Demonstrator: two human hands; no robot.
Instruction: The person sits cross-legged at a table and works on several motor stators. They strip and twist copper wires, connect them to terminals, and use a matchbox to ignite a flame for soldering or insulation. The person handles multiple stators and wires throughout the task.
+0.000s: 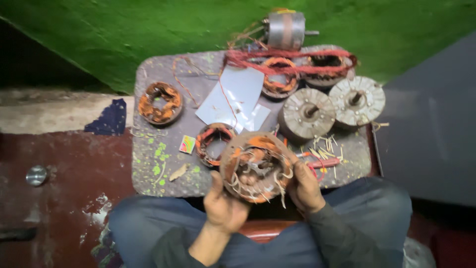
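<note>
I hold a round motor stator [257,166] with orange copper windings and loose pale insulation strips sticking out of it. It sits tilted toward me over the near edge of the grey board [163,164]. My left hand [224,206] grips its lower left rim from below. Gripping the right rim is my right hand [305,186]. Both hands are closed around the stator's edge.
On the board lie two more wound stators [160,102] [214,142], a white sheet [233,97], two round rotors with shafts [307,113] [357,100], red wire coils [290,57], a motor [285,30], scattered pale sticks [325,146]. A metal cup [36,174] stands on the floor at left.
</note>
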